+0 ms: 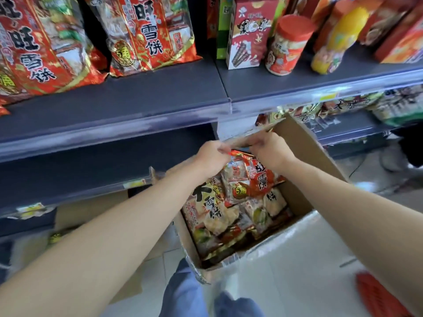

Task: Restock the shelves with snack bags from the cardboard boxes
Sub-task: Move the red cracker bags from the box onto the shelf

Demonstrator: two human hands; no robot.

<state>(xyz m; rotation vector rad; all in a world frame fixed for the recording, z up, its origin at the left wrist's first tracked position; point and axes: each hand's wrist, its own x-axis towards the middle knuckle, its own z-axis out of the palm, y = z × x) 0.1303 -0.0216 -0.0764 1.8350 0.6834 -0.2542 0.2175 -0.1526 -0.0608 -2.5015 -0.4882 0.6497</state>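
Observation:
An open cardboard box [306,154] stands on the floor below the shelves, filled with several red and clear snack bags. My left hand [211,157] and my right hand [269,148] both pinch the top edge of one red snack bag [249,177], which stands partly raised at the far end of the box. Another bag [210,209] with large black characters lies just under it. On the upper shelf [137,104], two big red snack bags [146,35] of the same kind stand at the left.
A red carton [248,33], a red-lidded jar [288,44] and a yellow bottle [334,40] stand at the upper shelf's right. Lower shelves [68,170] run left of the box. A second cardboard box [91,211] sits under them. A red basket [377,296] lies at bottom right.

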